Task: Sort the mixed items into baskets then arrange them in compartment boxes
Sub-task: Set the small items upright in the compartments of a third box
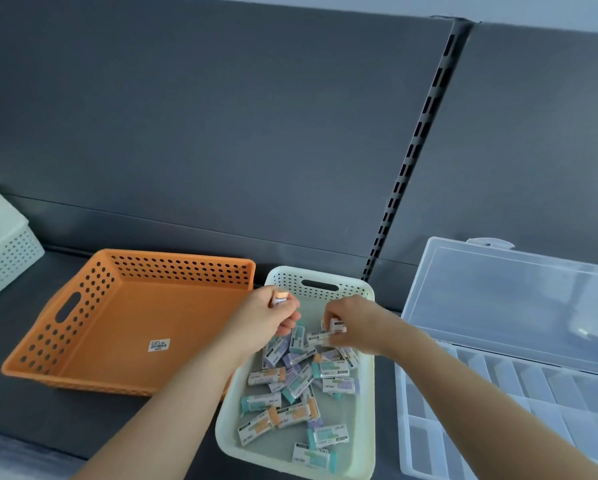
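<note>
A pale green basket (366, 420) in the middle holds several small wrapped erasers (297, 386) in teal, orange and purple. My left hand (269, 315) hovers over the basket's far left corner and grips an orange-ended eraser (279, 297). My right hand (351, 323) is over the far part of the pile and pinches a pink-ended eraser (337, 325). To the left lies an orange basket (124, 344) with only a sticker on its floor. On the right a clear compartment box (519, 403) stands with its lid (505, 299) open; its compartments look empty.
Another pale perforated basket (3, 247) sits at the far left edge. A dark grey back panel with a slotted upright (408, 157) rises behind the shelf. The shelf's front edge runs along the lower left.
</note>
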The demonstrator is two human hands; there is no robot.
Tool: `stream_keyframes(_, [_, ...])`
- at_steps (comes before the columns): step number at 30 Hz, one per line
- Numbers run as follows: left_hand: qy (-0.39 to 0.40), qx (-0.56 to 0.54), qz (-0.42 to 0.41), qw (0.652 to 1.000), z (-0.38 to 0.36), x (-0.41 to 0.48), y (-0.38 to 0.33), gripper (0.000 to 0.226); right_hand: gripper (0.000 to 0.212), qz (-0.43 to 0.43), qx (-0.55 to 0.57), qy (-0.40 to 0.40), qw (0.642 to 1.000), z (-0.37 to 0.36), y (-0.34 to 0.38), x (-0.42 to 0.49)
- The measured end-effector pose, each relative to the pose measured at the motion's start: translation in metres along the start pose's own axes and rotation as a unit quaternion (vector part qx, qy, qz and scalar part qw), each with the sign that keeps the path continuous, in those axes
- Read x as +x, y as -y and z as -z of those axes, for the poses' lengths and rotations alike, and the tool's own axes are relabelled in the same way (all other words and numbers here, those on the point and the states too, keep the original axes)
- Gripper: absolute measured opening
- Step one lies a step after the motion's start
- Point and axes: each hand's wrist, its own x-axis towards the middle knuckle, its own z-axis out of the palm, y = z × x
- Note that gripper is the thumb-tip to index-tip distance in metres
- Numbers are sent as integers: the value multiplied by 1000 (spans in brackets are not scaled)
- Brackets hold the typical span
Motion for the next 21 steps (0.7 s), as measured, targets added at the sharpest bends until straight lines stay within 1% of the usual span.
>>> stream_keyframes(2, [2, 92, 5, 996, -9, 15, 1, 11, 13, -7, 63, -42, 997, 9, -6, -12])
stream_keyframes(3, [2, 157, 5, 988, -14, 22, 3, 16, 12, -13, 98, -62, 993, 12, -9, -21])
stream_keyframes(5, [-2, 287, 5, 958, -23, 31, 7, 23, 14, -27, 163, -97, 981, 16, -14, -39])
stream_keyframes(6, [-3, 335, 5, 942, -27, 35, 10, 28, 18, -35, 192, -117, 974, 17, -15, -47])
stream_keyframes(7, [-5, 369, 7, 929, -31, 39, 15, 36, 19, -45, 219, -137, 965, 16, -17, -55])
stream_keyframes(9, [-16, 398, 10, 917, -36, 44, 23, 39, 14, -70, 256, -173, 948, 14, -18, -68])
stream_keyframes(12, [-13, 385, 25, 923, -38, 46, 25, 39, 9, -111, 301, -214, 923, 7, -23, -86])
stream_keyframes(15, [-3, 329, 14, 944, -35, 42, 17, 36, 7, -152, 361, -251, 885, -1, -31, -107])
stream_keyframes(18, [-25, 208, -44, 977, -33, 26, 0, 24, 5, -199, 395, -304, 844, -5, -47, -131])
stream_keyframes(20, [-41, 123, -82, 988, -38, 10, -16, 17, 3, -228, 393, -340, 823, -6, -62, -146])
stream_keyframes(21, [-35, 93, -97, 990, -44, 1, -25, 15, 3, -239, 394, -357, 813, -5, -68, -152])
